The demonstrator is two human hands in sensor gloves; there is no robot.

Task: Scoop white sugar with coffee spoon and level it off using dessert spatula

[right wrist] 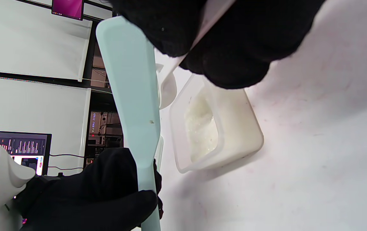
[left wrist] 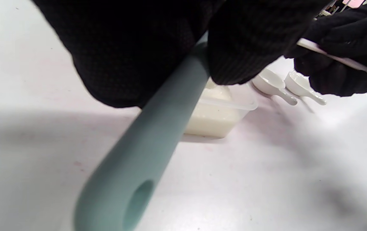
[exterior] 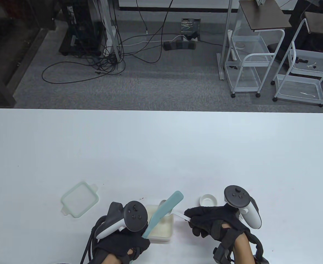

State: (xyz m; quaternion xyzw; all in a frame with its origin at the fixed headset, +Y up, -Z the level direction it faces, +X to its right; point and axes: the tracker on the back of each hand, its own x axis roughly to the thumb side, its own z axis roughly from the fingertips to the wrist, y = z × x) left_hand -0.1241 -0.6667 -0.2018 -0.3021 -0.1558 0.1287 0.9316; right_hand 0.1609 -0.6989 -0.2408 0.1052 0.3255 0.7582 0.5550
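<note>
The left hand (exterior: 123,239) grips the handle of the teal dessert spatula (exterior: 164,213), fingers wrapped round it, the blade angled up and away over the sugar container (exterior: 161,233). The right hand (exterior: 213,220) pinches the thin white handle of the coffee spoon (exterior: 181,215) between its fingertips; the spoon's bowl sits under the spatula blade at the container's far edge, mostly hidden in the table view. White sugar (right wrist: 201,128) lies heaped toward 1 side inside the translucent container, which rests on the desk (exterior: 161,151).

This looks like the levelling stroke itself. To do it well, I'd judge the spoon wants holding flat and steady directly over the container, so what gets swept off falls back in. The spatula's straight edge should rest lightly on the spoon's rim and draw across in 1 even pass; pressing hard would tip the spoon.

2 more white scoops (left wrist: 274,86) lie just beside the container, a small white dish (exterior: 208,200) sits beyond the right hand, and a green-rimmed lid (exterior: 80,199) lies to the left.

No brand or label is readable on any item; text on a monitor (right wrist: 16,149) in the background is too small to read.
</note>
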